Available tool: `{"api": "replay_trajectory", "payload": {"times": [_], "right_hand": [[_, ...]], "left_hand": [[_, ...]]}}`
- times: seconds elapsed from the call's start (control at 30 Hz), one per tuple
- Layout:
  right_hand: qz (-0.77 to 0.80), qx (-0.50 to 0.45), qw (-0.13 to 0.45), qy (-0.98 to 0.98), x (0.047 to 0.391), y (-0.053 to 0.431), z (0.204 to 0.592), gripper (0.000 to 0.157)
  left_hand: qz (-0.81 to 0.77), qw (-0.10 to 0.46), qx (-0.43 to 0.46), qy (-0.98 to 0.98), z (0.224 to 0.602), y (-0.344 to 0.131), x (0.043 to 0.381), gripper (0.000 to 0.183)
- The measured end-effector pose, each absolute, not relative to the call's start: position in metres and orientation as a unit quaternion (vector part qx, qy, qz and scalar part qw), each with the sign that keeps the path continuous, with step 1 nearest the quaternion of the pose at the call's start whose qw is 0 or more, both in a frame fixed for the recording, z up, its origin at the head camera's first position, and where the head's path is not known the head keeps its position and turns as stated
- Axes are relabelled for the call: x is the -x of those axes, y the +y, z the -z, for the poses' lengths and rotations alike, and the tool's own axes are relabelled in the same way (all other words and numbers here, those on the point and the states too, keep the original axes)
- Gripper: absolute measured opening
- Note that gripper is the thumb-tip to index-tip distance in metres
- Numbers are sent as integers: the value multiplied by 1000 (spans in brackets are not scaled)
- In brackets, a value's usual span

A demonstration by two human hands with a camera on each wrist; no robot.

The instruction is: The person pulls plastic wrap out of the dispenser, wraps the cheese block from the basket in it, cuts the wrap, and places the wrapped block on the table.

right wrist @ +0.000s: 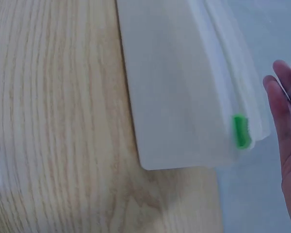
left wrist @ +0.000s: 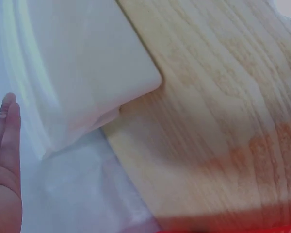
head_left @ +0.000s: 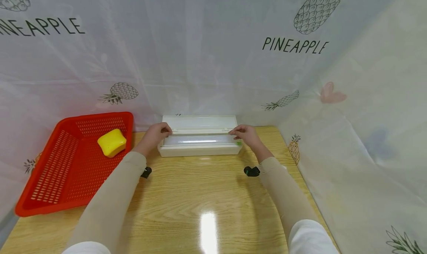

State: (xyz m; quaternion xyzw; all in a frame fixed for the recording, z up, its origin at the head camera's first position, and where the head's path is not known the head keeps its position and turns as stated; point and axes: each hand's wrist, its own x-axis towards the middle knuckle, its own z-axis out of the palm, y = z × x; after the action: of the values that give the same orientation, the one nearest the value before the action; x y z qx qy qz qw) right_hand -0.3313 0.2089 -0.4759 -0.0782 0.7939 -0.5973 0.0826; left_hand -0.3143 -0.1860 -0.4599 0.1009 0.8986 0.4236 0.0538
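A white cling film dispenser (head_left: 200, 150) sits at the back of the wooden table, its lid (head_left: 200, 122) raised against the curtain. Shiny clear cling film (head_left: 195, 140) stretches along its opening. At the left end, my left hand (head_left: 155, 136) pinches the film's edge between thumb and fingertips. My right hand (head_left: 248, 136) does the same at the right end, close to a green piece (right wrist: 241, 131) on the dispenser's corner. Both wrist views catch only part of each hand, beside the white dispenser body (left wrist: 102, 63).
On the left stands a red plastic basket (head_left: 75, 187) with a yellow sponge (head_left: 112, 142) inside. A pineapple-print curtain (head_left: 200, 61) hangs right behind the dispenser and along the right side. Black wrist devices (head_left: 251, 171) show beside the sleeves.
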Motion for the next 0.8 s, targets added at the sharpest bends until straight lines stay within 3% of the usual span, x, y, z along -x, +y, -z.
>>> {"api": "replay_trajectory", "payload": {"times": [0.8], "right_hand": [[583, 82, 13, 808, 324, 214, 402, 19]], "left_hand": [[-447, 20, -94, 889, 400, -190, 301, 13]]}}
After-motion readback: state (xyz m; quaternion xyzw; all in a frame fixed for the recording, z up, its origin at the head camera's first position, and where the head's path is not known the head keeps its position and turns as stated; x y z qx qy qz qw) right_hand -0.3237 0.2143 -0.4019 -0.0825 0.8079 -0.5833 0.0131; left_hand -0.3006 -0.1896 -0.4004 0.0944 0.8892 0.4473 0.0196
